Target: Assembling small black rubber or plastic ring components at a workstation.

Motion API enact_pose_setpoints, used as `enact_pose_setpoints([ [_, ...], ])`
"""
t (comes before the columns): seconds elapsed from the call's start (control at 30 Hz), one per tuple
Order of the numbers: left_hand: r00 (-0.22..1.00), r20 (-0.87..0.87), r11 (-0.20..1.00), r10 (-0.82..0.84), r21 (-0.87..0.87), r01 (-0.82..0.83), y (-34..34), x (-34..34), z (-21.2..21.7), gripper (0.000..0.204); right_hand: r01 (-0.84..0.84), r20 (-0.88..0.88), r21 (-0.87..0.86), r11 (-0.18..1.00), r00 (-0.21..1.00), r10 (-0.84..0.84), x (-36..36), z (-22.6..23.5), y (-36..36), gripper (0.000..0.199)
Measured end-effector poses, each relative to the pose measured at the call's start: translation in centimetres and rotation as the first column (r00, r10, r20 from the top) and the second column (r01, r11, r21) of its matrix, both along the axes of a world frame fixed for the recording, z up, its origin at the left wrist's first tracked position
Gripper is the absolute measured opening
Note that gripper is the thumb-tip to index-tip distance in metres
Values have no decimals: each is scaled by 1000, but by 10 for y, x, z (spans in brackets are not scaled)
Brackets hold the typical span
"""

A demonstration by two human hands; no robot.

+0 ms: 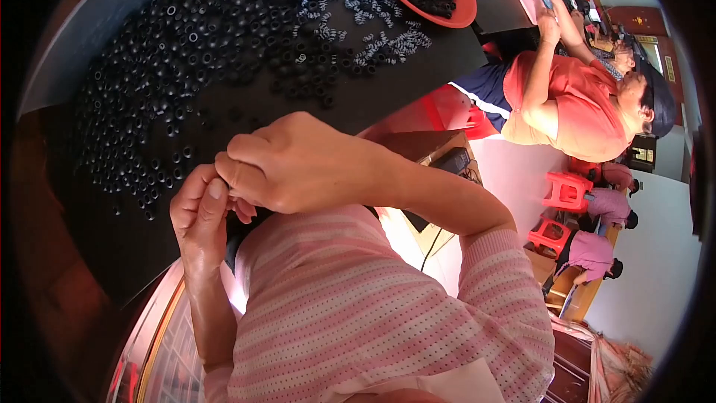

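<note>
My left hand (198,213) and my right hand (280,163) meet fingertip to fingertip just above the near edge of a black tabletop (112,250). Thumb and fingers of both hands are pinched together. Whatever sits between them is covered by the fingers and too small to name. Beyond my hands, small black ring-shaped parts (142,116) lie in a wide loose heap. Small metal coil springs (395,46) are scattered at the heap's far right side.
A red-orange bowl (468,7) full of black parts stands at the far right. A grey panel (97,33) borders the heap on the left. An open carton (447,142) is right of my forearm. A person in an orange shirt (559,104) works nearby; red stools (568,192) stand behind.
</note>
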State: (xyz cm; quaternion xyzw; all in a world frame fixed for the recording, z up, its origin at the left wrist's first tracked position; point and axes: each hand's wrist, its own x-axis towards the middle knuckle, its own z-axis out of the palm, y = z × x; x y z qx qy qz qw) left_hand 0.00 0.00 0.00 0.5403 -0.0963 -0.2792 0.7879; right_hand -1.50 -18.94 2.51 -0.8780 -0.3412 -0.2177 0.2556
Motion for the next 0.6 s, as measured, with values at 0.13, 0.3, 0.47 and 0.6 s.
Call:
enact_pose_setpoints([
  [0.13,995,98,999,8,52,-13,-3,-6,-1,28,-57,-76,8,998,996,57,-3,0,0,24],
  [0.3,990,119,997,75,15,-77,-6,-6,-6,28,-20,7,25,999,1000,20,-3,-7,8,23],
  [0.47,972,203,992,118,11,-123,-7,-9,-7,25,89,-294,265,960,956,-8,-14,10,3,21],
  [0.6,950,306,997,54,30,-66,-6,-12,-13,19,142,-469,179,973,882,-43,-11,19,-8,29],
])
